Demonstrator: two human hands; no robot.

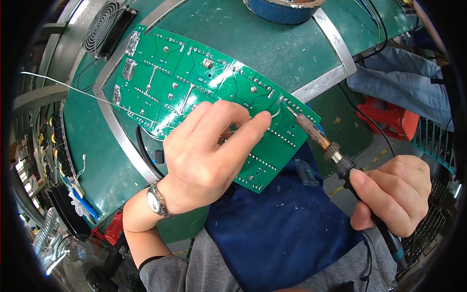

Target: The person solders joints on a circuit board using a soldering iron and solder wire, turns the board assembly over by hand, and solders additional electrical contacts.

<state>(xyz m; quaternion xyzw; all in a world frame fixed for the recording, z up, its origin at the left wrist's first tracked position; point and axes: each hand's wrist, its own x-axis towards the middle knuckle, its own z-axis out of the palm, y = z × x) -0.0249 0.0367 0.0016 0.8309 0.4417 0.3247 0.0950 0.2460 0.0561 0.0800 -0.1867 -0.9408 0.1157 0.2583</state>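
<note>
L hand pinched solder wire over green circuit board; R hand gripped soldering iron, tip touching board's edge by wire end.

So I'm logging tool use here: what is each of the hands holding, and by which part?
The right hand grips the soldering iron by its black handle. The left hand pinches a thin solder wire near its end, resting on the green circuit board.

A black fan sits at the green workbench's far left corner, a blue bowl at its far edge, a red stool beyond its right edge.
</note>
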